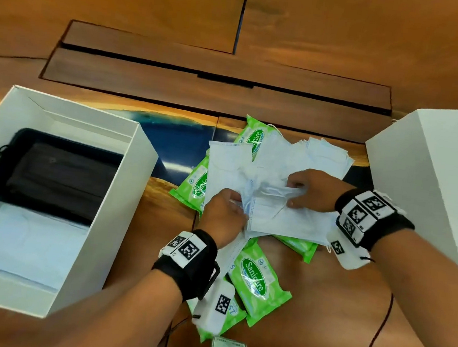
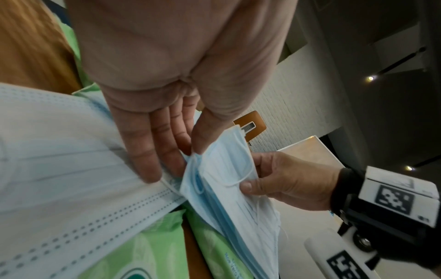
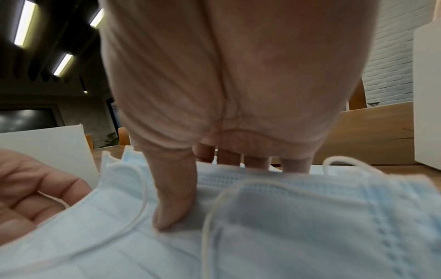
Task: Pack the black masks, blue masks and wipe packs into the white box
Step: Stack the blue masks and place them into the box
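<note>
1. White box (image 1: 122, 201), taken as the landmark, is seen open-topped at the left of the surface (image 1: 320, 312). Black masks (image 1: 59, 176) are stacked in its far half, with a pale blue layer of masks in its near half. Its walls are stiff, smooth card.

2. Wipe packs (image 1: 259, 282) are scattered right of the box: glossy green film pouches, soft and flat, partly buried under the masks. One lies just right of the box's near corner, beneath the left wrist.

3. The left hand (image 1: 224, 215) is found right of the box, at the left end of the blue masks (image 1: 283, 216). In the left wrist view its fingers (image 2: 145, 151) lie straight on a flat mask while its thumb pinches the corner of the bundle against them.

4. The blue masks are pleated, limp non-woven sheets with thin white ear loops (image 3: 214, 203). They lie in a loose fan, further right of the box than the left hand. The gathered bundle's long axis runs roughly left to right, between the two hands.

5. The right hand (image 1: 311, 190) is furthest from the box of the two hands, at the bundle's right end. Its thumb (image 3: 174, 198) is pressed on top and its fingers are curled behind the edge, so the bundle is pinched.

6. The box lies to the left of the bundle, so a leftward carry is judged likely. The left hand is the nearer one to the box, and loose loops may snag.

7. A second white box (image 1: 435, 179), upended, stands well to the right.
</note>
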